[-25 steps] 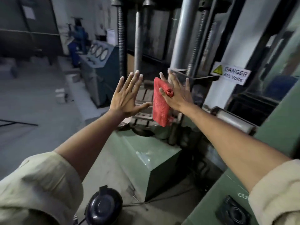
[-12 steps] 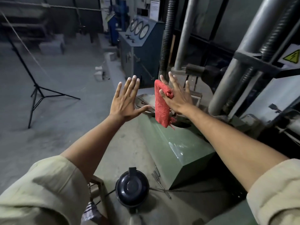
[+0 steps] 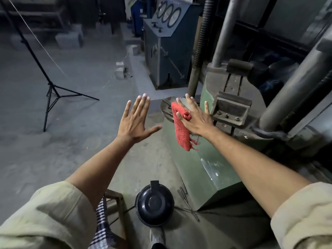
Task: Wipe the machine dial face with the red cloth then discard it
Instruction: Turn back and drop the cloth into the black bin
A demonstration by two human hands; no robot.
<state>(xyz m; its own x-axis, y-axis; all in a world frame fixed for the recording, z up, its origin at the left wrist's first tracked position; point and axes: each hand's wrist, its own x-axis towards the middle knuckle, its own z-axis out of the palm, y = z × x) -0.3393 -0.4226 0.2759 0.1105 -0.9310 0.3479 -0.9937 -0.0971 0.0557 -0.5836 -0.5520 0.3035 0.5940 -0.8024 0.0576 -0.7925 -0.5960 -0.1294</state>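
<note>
A folded red cloth (image 3: 181, 129) hangs from my right hand (image 3: 195, 119), pinched between its fingers with the palm facing away from me. Beside it, my left hand (image 3: 135, 120) is raised, fingers spread wide and holding nothing. Both hands hover over the floor and the green machine base (image 3: 212, 168). Far behind them stands a blue-grey console with three round dial faces (image 3: 168, 14) on its sloped top; both hands are well short of it.
A black tripod (image 3: 52, 90) stands on the dusty floor at left. A dark round lidded pot (image 3: 154, 203) sits below my arms by a small wooden stool (image 3: 116, 198). Steel columns (image 3: 294, 85) and a threaded rod (image 3: 200, 45) rise at right.
The view has swung left and downward, bringing the dial console, floor and tripod into sight. Both hands keep the same raised pose, the cloth still in my right hand.
</note>
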